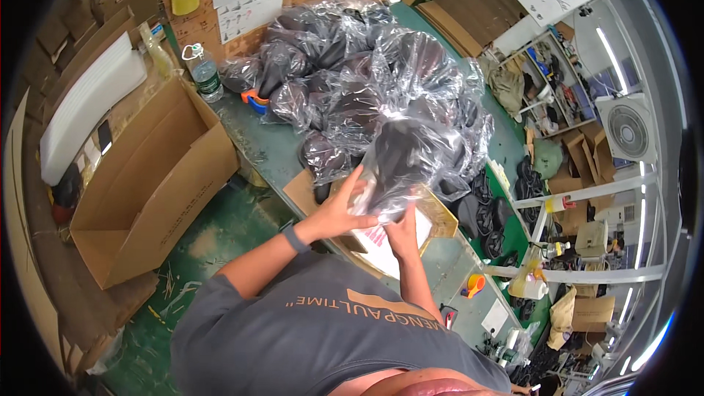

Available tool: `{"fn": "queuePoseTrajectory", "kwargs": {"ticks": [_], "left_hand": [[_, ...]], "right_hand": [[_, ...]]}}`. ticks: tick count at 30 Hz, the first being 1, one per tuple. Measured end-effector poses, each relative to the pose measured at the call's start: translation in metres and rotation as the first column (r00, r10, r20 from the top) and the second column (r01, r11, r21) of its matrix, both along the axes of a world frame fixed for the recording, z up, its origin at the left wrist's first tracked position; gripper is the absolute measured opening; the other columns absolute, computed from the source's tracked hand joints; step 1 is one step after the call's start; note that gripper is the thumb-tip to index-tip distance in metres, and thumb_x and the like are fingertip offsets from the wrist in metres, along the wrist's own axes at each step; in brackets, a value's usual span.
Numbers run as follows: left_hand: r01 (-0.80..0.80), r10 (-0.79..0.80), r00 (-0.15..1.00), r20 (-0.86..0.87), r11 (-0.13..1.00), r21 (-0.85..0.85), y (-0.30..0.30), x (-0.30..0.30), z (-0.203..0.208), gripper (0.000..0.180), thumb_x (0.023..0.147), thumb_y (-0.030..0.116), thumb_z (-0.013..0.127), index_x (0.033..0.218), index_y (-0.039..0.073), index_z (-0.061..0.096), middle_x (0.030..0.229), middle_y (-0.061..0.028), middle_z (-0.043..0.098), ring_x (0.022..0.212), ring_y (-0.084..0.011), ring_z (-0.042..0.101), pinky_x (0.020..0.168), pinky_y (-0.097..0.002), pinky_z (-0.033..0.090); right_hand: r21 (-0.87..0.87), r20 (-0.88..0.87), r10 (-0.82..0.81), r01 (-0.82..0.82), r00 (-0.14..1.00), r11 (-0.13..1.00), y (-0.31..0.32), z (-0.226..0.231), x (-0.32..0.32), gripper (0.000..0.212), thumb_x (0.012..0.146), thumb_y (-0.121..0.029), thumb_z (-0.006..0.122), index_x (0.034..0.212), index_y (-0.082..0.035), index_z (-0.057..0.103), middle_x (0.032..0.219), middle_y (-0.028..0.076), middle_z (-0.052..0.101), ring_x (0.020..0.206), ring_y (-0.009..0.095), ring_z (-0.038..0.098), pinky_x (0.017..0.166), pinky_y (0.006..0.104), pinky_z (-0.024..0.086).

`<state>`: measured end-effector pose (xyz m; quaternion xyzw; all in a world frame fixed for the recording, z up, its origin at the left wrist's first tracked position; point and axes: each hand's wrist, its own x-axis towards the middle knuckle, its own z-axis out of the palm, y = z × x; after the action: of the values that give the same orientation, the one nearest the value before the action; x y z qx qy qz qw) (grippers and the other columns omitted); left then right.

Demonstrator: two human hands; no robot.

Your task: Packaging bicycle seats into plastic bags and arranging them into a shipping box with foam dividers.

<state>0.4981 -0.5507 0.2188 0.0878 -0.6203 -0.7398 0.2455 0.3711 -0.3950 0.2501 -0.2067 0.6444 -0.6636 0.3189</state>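
Both my hands hold one bagged bicycle saddle (411, 150), dark and broad, wrapped in crinkled clear plastic. My left hand (343, 209) grips the wrap at its near left side, fingers reaching up along it. From the near right, my right hand (402, 233) has its fingers closed on the lower edge. Beneath them sits an open cardboard box (442, 218), with a white sheet with red print (375, 249) at it. Just beyond is a big heap of similar plastic-wrapped saddles (356, 106) on the green table (257, 143).
A large open carton (147, 202) stands to the left. Near the heap are a water bottle (205, 77) and an orange-and-blue tape dispenser (254, 100). An orange tool (475, 284) lies at the right. Dark parts (484, 213) and a white metal frame (587, 275) are farther right.
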Motion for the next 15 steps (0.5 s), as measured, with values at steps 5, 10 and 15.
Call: {"fn": "queuePoseTrajectory", "kwargs": {"ticks": [5, 10, 15], "left_hand": [[-0.01, 0.047, 0.998, -0.04, 0.76, 0.65, -0.099, -0.094, -0.025, 0.052, 0.096, 0.018, 0.081, 0.141, 0.003, 0.059, 0.131, -0.0095, 0.07, 0.117, -0.0198, 0.07, 0.097, -0.0363, 0.059], [-0.544, 0.417, 0.839, 0.349, 0.665, 0.512, -0.277, -0.201, -0.208, 0.046, 0.105, 0.035, 0.066, 0.139, 0.005, 0.061, 0.141, -0.0166, 0.064, 0.124, -0.0334, 0.066, 0.085, -0.0497, 0.064], [-0.667, 0.492, 0.681, 0.543, 0.722, 0.182, -0.331, -0.225, -0.329, 0.037, 0.089, 0.012, 0.069, 0.123, -0.002, 0.063, 0.096, -0.023, 0.072, 0.065, -0.0316, 0.072, 0.054, -0.0438, 0.058]], "right_hand": [[0.257, -0.291, 0.476, -0.412, 0.83, 0.874, 0.0, 0.05, -0.007, 0.091, 0.091, -0.005, 0.083, 0.167, -0.005, 0.035, 0.157, 0.018, 0.055, 0.137, 0.028, 0.059, 0.115, 0.0442, 0.05], [0.527, -0.296, 0.265, -0.075, 0.918, 0.847, 0.079, 0.007, -0.014, 0.085, 0.089, -0.013, 0.085, 0.163, -0.004, 0.043, 0.146, 0.023, 0.063, 0.129, 0.034, 0.067, 0.109, 0.0439, 0.054], [0.912, -0.135, 0.258, 0.018, 0.957, 0.411, 0.245, -0.076, 0.016, 0.088, 0.085, -0.033, 0.087, 0.159, -0.004, 0.048, 0.143, 0.031, 0.064, 0.129, 0.046, 0.065, 0.107, 0.0506, 0.053]]}}
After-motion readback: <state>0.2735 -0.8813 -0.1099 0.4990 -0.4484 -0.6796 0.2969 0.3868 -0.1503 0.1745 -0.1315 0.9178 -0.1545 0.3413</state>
